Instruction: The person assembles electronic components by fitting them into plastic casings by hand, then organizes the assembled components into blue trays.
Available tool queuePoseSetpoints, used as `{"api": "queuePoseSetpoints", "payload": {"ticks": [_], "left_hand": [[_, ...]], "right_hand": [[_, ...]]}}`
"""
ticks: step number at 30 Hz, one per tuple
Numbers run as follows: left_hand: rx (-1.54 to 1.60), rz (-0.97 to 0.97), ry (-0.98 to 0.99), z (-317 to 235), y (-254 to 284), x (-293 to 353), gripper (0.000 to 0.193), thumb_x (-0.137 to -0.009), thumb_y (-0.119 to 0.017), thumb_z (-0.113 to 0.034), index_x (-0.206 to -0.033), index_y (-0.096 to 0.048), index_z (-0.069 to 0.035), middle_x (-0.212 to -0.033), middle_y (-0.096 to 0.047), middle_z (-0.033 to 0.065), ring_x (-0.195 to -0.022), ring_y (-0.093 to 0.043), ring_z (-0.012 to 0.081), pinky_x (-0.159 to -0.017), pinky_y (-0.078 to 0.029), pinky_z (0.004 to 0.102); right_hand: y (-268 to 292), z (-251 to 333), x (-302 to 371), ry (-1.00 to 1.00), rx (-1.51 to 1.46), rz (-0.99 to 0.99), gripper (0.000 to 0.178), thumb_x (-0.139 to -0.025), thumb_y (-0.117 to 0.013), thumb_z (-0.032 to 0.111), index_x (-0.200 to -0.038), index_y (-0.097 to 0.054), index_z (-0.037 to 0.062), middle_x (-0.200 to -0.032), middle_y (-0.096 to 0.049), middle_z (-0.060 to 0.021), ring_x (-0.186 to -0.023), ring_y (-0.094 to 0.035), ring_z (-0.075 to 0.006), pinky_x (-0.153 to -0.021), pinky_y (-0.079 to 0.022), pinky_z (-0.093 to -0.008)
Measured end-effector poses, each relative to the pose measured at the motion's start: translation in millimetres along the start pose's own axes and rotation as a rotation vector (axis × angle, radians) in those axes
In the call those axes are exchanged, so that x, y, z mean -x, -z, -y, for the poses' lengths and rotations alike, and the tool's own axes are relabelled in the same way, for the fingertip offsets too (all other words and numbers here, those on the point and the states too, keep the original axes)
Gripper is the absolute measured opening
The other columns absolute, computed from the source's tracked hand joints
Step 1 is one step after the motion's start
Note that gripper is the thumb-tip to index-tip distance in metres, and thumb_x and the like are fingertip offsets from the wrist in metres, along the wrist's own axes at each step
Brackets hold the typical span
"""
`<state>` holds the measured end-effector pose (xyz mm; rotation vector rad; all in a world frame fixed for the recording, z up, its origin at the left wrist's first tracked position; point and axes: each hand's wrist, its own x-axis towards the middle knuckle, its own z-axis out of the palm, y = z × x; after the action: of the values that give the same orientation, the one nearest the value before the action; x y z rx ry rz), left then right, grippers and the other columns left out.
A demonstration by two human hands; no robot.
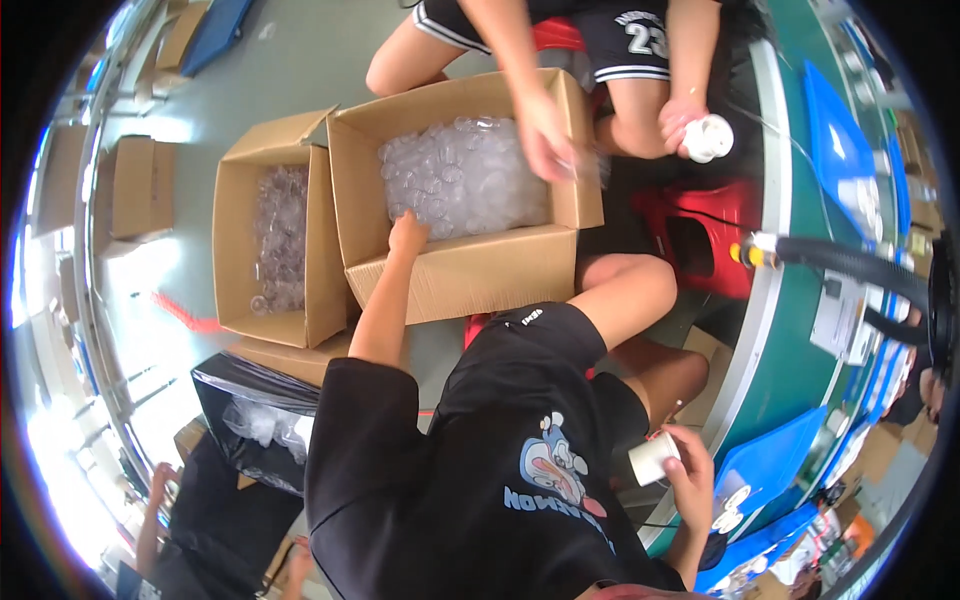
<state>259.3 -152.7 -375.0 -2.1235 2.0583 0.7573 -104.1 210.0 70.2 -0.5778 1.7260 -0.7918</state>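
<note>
My left hand reaches over the near wall of a large open cardboard box. Its fingers look curled at the edge of a heap of clear plastic cup-like pieces; what is in them, if anything, is hidden. At the lower right, my right hand is closed around a white plastic cylinder. Across the box, a co-worker's hand, smeared by motion, hangs over the right end of the heap. That person's other hand holds a white round part.
A smaller cardboard box with clear pieces stands left of the large one. Below it is a black-lined bin. A green worktable with blue trays runs along the right. A red stool and a black hose are nearby.
</note>
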Motion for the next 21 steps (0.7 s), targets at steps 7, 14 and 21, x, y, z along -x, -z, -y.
{"api": "queuePoseSetpoints", "payload": {"ticks": [7,14,21], "left_hand": [[-0.532,0.506,-0.321,-11,-108,-42,0.049,-0.085,-0.066,-0.028,-0.127,-0.057,-0.005,-0.132,-0.054,0.0171,-0.121,-0.055,0.0344,-0.098,-0.049,0.0437],[-0.155,0.596,0.043,-106,-126,-45,0.041,-0.091,-0.059,-0.020,-0.129,-0.053,-0.007,-0.128,-0.054,0.0170,-0.120,-0.057,0.0330,-0.090,-0.054,0.0439],[-0.231,0.445,-0.008,-59,-182,-55,0.046,-0.089,-0.062,-0.024,-0.130,-0.049,-0.007,-0.125,-0.056,0.0212,-0.112,-0.060,0.0360,-0.088,-0.054,0.0419]], "right_hand": [[-33,-4,-72,-0.123,0.140,-0.002,0.030,-0.097,-0.054,0.022,-0.119,-0.061,0.0028,-0.102,-0.060,-0.0014,-0.095,-0.054,-0.0114,-0.085,-0.042,-0.0254],[-46,-6,-113,-0.278,-0.025,-0.104,0.039,-0.100,-0.053,0.033,-0.124,-0.058,0.0030,-0.103,-0.060,-0.0015,-0.093,-0.057,-0.0110,-0.079,-0.045,-0.0246],[-63,-18,-189,-0.252,-0.705,-0.399,0.047,-0.099,-0.048,0.045,-0.119,-0.059,0.0032,-0.102,-0.065,-0.0120,-0.086,-0.063,-0.0210,-0.062,-0.051,-0.0313]]}}
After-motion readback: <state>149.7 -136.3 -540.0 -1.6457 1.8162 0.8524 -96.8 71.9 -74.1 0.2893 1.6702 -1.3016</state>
